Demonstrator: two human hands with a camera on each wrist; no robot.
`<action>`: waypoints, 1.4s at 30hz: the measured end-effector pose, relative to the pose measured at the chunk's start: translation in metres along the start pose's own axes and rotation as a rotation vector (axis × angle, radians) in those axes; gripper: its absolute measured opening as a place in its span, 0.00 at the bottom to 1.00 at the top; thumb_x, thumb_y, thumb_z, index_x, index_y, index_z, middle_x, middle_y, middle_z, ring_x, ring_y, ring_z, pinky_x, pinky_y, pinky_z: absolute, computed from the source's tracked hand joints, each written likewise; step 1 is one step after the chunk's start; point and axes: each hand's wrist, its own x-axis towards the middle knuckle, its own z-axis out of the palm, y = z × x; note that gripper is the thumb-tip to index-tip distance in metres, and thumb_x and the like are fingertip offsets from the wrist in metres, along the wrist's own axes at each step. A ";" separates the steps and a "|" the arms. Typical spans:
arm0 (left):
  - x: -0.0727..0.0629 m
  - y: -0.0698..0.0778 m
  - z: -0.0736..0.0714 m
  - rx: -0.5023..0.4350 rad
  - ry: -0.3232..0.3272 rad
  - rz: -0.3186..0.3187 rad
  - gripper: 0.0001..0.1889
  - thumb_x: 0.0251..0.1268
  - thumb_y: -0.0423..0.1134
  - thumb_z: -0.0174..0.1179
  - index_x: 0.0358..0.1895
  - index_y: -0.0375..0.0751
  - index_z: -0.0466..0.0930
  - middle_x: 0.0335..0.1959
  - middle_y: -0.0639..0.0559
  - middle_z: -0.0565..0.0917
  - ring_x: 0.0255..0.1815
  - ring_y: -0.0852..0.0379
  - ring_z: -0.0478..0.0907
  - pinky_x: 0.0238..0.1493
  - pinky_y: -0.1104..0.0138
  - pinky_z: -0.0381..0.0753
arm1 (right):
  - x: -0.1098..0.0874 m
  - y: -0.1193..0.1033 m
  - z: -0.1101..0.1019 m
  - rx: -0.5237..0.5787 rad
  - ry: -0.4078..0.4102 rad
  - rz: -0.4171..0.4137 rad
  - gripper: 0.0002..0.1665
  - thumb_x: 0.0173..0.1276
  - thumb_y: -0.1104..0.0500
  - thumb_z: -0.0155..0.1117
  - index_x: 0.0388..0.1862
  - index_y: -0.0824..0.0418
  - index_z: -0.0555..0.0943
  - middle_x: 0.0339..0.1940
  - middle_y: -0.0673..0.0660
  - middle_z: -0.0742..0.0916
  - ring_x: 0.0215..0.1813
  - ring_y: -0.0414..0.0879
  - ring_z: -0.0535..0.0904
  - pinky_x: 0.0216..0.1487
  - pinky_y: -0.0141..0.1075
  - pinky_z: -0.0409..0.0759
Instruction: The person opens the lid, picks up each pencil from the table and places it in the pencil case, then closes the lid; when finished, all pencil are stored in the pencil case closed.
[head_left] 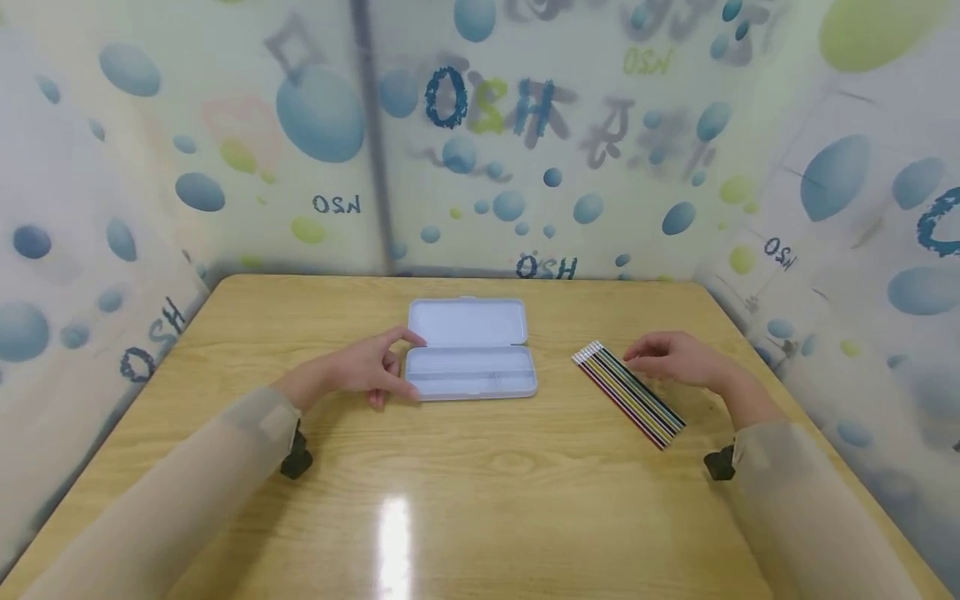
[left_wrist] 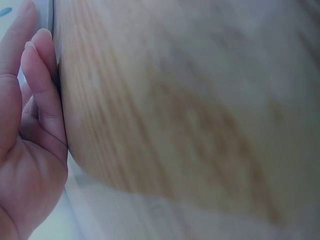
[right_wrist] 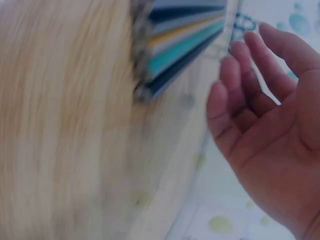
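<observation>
Pale bluish case (head_left: 468,323), red, yellow, green, black pencils (head_left: 628,395), wood-grained tan table (head_left: 517,517), blue-and-green-spotted pale walls (head_left: 525,167)

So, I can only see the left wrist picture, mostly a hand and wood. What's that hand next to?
Observer: In the head view, the left hand is at the left end of a pale case.
Visitor: Is the case open?
Observer: Yes, its lid is folded back on the far side.
Visitor: And where's the other hand?
Observer: The right hand is close beside a row of pencils; I can't tell whether it touches them.
</observation>
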 end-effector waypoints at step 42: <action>-0.001 0.000 -0.001 -0.004 -0.011 0.004 0.47 0.68 0.46 0.80 0.82 0.53 0.58 0.26 0.48 0.78 0.17 0.55 0.80 0.25 0.65 0.85 | 0.005 0.028 -0.003 -0.157 -0.017 0.017 0.26 0.86 0.48 0.61 0.78 0.52 0.80 0.55 0.62 0.88 0.55 0.53 0.83 0.59 0.50 0.82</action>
